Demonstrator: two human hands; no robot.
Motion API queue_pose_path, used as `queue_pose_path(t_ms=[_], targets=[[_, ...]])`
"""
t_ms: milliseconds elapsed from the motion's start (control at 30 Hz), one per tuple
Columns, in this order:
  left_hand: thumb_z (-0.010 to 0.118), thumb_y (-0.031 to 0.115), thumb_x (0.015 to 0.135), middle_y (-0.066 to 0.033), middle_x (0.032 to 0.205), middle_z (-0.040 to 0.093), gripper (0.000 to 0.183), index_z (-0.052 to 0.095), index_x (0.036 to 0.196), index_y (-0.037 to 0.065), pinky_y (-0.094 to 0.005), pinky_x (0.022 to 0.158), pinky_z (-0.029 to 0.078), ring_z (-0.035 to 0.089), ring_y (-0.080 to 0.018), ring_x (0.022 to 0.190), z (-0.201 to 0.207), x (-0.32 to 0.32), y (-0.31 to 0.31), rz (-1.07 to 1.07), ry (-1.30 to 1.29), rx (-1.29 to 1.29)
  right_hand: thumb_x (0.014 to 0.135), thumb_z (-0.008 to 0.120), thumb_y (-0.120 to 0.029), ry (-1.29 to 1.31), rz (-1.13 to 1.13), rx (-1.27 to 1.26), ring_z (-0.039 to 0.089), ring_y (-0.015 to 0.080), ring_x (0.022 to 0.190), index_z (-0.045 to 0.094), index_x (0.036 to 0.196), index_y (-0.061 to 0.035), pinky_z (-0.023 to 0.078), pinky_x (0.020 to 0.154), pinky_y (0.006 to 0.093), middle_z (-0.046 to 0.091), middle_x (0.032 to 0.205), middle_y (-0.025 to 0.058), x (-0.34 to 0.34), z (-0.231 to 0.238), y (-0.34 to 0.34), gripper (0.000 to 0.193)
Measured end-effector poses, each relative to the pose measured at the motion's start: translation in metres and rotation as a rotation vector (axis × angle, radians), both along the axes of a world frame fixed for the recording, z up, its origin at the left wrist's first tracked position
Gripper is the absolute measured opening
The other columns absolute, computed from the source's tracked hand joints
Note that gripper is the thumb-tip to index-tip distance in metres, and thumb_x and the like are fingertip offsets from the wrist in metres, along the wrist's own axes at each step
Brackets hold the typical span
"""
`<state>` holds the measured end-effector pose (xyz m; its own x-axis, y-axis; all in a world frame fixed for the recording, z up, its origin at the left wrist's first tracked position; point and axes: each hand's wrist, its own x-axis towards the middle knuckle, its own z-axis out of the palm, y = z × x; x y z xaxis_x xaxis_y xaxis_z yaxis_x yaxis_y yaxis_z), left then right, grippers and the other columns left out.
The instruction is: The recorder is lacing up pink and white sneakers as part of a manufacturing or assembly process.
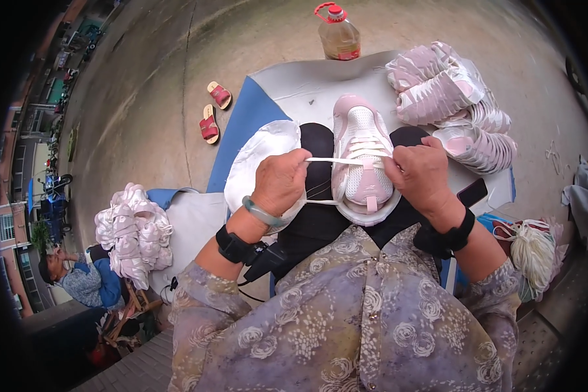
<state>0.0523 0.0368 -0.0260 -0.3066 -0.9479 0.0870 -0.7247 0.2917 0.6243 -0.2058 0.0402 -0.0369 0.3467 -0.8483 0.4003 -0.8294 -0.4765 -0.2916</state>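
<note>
A pink and white sneaker (pixel 360 124) rests on my lap, toe pointing away from me. White lacing (pixel 367 147) crosses its front. My left hand (pixel 279 181) is closed on a white shoelace (pixel 333 160), which runs taut from the fist to the sneaker's eyelets. At the sneaker's right edge my right hand (pixel 419 171) is closed too, its fingertips by the top eyelets; what it pinches is hidden, though it lies in line with the lace. A white rounded piece (pixel 258 153) lies under my left hand. Another lace stretch passes low beside the shoe's heel.
Stacked pink and white shoe pieces (pixel 441 88) lie at the far right, with another pile (pixel 134 232) at left. A bundle of white laces (pixel 532 255) and a phone (pixel 472 193) are at right. Beyond stand a red-capped jug (pixel 339 36) and red slippers (pixel 210 124). A person (pixel 88 277) sits at left.
</note>
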Motion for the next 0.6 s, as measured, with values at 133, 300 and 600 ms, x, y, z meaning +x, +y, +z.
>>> queue_pose_path(t_ms=[133, 300, 600], targets=[[0.051, 0.006, 0.083, -0.0111, 0.062, 0.058, 0.014, 0.062, 0.09, 0.002, -0.0288, 0.055, 0.044, 0.058, -0.0178, 0.056, -0.006, 0.015, -0.001, 0.034, 0.005, 0.049, 0.077, 0.058, -0.017, 0.099, 0.043, -0.095, 0.054, 0.0222, 0.051, 0.053, 0.064, -0.0116, 0.039, 0.072, 0.0391, 0.054, 0.052, 0.0047, 0.013, -0.014, -0.006, 0.014], [0.053, 0.009, 0.08, -0.0154, 0.063, 0.059, 0.015, 0.065, 0.088, 0.004, -0.0318, 0.057, 0.047, 0.061, -0.0253, 0.058, 0.001, 0.028, -0.012, 0.138, 0.125, 0.092, 0.077, 0.059, -0.017, 0.122, 0.031, 0.017, 0.056, 0.0227, 0.055, 0.054, 0.067, -0.0104, 0.039, 0.072, 0.0395, 0.055, 0.055, 0.0054, 0.022, -0.009, -0.007, 0.013], [0.056, 0.005, 0.077, -0.012, 0.06, 0.059, 0.011, 0.065, 0.083, 0.0, -0.0271, 0.053, 0.044, 0.058, -0.0172, 0.053, 0.018, 0.035, -0.009, 0.069, 0.178, -0.004, 0.077, 0.061, -0.017, -0.02, -0.049, 0.14, 0.058, 0.0261, 0.056, 0.056, 0.069, -0.0061, 0.043, 0.063, 0.0377, 0.057, 0.057, 0.0091, 0.022, -0.01, -0.002, 0.014]])
